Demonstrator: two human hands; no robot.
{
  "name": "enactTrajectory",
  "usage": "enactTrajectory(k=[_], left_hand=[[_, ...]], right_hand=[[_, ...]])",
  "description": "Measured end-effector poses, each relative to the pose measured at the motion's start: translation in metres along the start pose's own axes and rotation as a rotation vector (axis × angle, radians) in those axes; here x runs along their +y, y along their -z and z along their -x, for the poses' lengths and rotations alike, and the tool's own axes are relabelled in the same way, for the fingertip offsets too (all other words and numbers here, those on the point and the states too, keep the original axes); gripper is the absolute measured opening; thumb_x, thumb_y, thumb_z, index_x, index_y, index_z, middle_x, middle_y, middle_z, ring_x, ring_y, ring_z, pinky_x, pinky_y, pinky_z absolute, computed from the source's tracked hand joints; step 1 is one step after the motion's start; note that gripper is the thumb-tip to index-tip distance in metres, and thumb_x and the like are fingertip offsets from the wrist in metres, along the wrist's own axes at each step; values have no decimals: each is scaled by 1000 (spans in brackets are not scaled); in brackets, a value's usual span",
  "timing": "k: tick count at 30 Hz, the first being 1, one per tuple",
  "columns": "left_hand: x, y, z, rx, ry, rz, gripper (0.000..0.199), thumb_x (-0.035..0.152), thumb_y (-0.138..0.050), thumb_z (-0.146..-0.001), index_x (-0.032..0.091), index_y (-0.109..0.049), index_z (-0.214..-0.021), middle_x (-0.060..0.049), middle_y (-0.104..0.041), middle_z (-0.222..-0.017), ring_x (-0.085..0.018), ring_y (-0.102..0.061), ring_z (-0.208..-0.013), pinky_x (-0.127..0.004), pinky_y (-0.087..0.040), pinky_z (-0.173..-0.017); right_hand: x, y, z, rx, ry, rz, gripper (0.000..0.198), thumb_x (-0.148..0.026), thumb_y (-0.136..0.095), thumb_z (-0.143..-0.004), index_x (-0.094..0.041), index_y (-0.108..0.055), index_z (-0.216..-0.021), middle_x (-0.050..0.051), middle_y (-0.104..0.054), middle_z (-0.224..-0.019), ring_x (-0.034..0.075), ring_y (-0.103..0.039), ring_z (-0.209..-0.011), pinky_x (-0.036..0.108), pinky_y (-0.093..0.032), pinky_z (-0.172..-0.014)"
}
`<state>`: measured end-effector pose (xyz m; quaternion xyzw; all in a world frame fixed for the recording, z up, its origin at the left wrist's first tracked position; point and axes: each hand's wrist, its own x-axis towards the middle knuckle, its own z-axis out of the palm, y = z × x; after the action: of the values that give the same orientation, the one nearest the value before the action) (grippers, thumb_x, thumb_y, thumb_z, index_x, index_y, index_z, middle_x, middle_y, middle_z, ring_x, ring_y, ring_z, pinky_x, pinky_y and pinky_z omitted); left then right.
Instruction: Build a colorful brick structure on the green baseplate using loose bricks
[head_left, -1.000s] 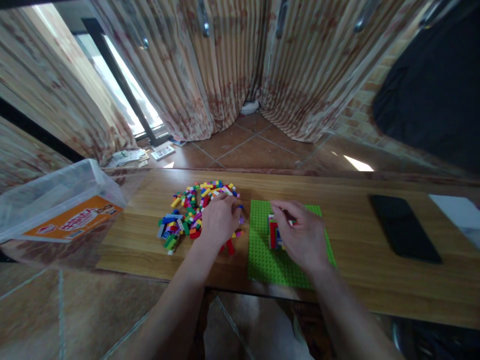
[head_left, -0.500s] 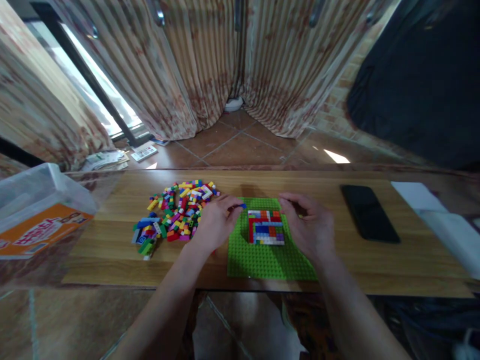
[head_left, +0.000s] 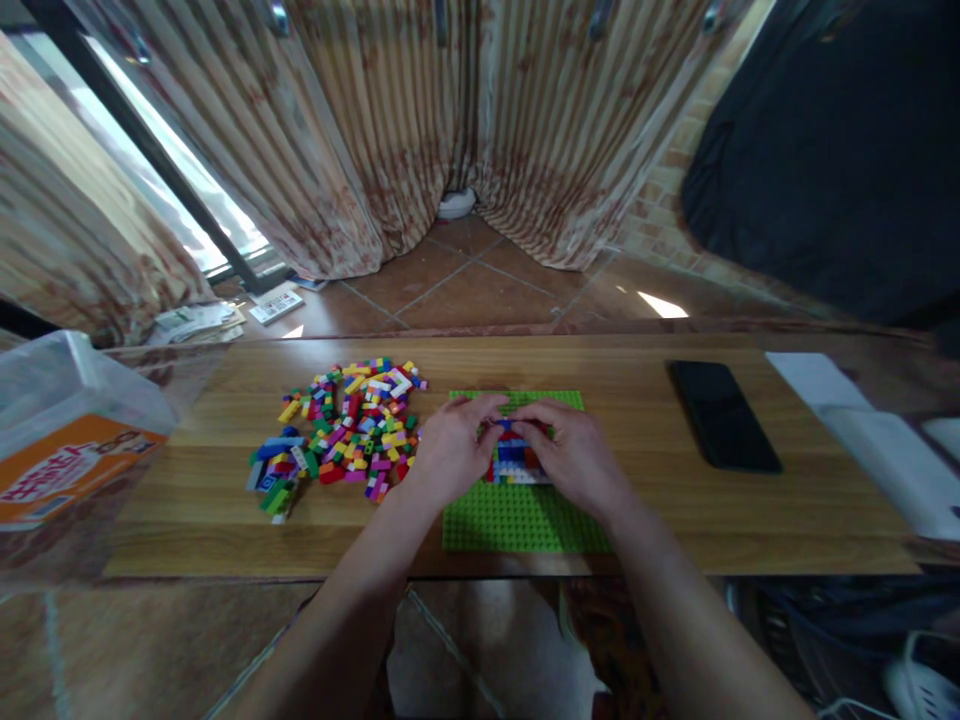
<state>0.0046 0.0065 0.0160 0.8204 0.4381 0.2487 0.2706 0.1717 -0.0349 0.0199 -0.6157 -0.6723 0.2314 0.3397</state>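
Observation:
A green baseplate (head_left: 517,515) lies on the wooden table (head_left: 675,520) in front of me. A flat multicoloured brick build (head_left: 514,462) stands on its far half. My left hand (head_left: 454,450) and my right hand (head_left: 574,455) meet over the build's far edge, fingertips almost touching. The left hand pinches a small blue brick (head_left: 509,426) at the top of the build. The right hand's fingers rest on the build and hide its right part. A pile of loose coloured bricks (head_left: 345,430) lies just left of the left hand.
A black phone (head_left: 721,415) lies on the table to the right, with a white sheet (head_left: 862,430) beyond it. A clear plastic box with an orange label (head_left: 60,440) sits at the left end. Curtains and a tiled floor lie behind the table.
My left hand has moved right from the brick pile onto the build, carrying the blue brick. My right hand has come in from the build's right side, and both now cover its top.

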Motion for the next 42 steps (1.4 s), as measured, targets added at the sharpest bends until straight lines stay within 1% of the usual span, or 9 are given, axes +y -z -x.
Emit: enactTrajectory(k=[4, 8, 14, 17, 22, 27, 33, 38, 42], left_hand=[[-1, 2, 1, -25, -19, 37, 29, 16, -53, -88, 23, -65, -113, -4, -75, -103, -22, -65, -103, -38, -49, -96], [-3, 3, 2, -12, 4, 70, 32, 12, -47, -88, 22, -65, -112, -3, -75, -105, -21, -65, -105, -37, -48, -99], [-5, 3, 4, -17, 26, 101, 36, 12, -50, -87, 23, -62, -119, -2, -75, -103, -19, -67, -103, -36, -48, -99], [-4, 2, 4, -18, 51, 126, 33, 14, -53, -86, 23, -63, -116, -2, -75, -102, -19, -68, -100, -35, -49, -97], [-1, -3, 3, 24, 158, 217, 27, 18, -58, -84, 23, -67, -108, -3, -76, -94, -20, -70, -91, -32, -53, -86], [3, -7, 0, 80, 255, 322, 21, 15, -62, -78, 21, -70, -96, -2, -76, -85, -19, -71, -80, -30, -54, -77], [6, -9, -3, 61, 332, 364, 20, 12, -61, -75, 18, -70, -92, -3, -75, -80, -17, -69, -72, -28, -52, -69], [3, -13, -4, 77, 349, 376, 23, 5, -60, -74, 16, -69, -92, -2, -74, -80, -15, -68, -72, -26, -53, -69], [5, -11, -1, 79, 321, 381, 22, 6, -60, -77, 17, -69, -94, -1, -74, -82, -13, -69, -76, -25, -52, -73]], right_hand=[[3, -1, -1, -15, 18, 61, 18, -21, -55, -89, -23, -74, -88, 4, -72, -92, 20, -64, -89, 35, -46, -85], [4, 0, -1, -21, 23, 84, 18, -22, -57, -89, -23, -75, -87, 5, -69, -93, 21, -61, -94, 37, -44, -89], [5, -1, 0, -6, 19, 60, 19, -23, -58, -88, -25, -77, -85, 5, -68, -97, 22, -59, -96, 39, -43, -90], [6, -2, 0, -8, 11, 27, 19, -24, -59, -87, -25, -77, -85, 6, -68, -98, 22, -59, -98, 39, -43, -90], [8, -3, -3, -38, -50, -20, 18, -26, -61, -85, -24, -78, -82, 6, -69, -97, 22, -61, -96, 40, -44, -89], [11, -6, -8, -10, -132, -95, 14, -25, -64, -78, -24, -77, -75, 5, -72, -90, 21, -65, -89, 38, -47, -85], [13, -11, -13, 33, -219, -180, 7, -21, -69, -68, -23, -76, -66, 4, -73, -86, 22, -67, -89, 38, -48, -86], [14, -13, -16, -1, -279, -229, 7, -18, -69, -65, -22, -74, -64, 4, -72, -85, 21, -67, -87, 36, -48, -86], [20, -10, -14, -25, -268, -263, 8, -25, -69, -69, -22, -76, -71, 4, -73, -93, 21, -67, -91, 35, -48, -87]])
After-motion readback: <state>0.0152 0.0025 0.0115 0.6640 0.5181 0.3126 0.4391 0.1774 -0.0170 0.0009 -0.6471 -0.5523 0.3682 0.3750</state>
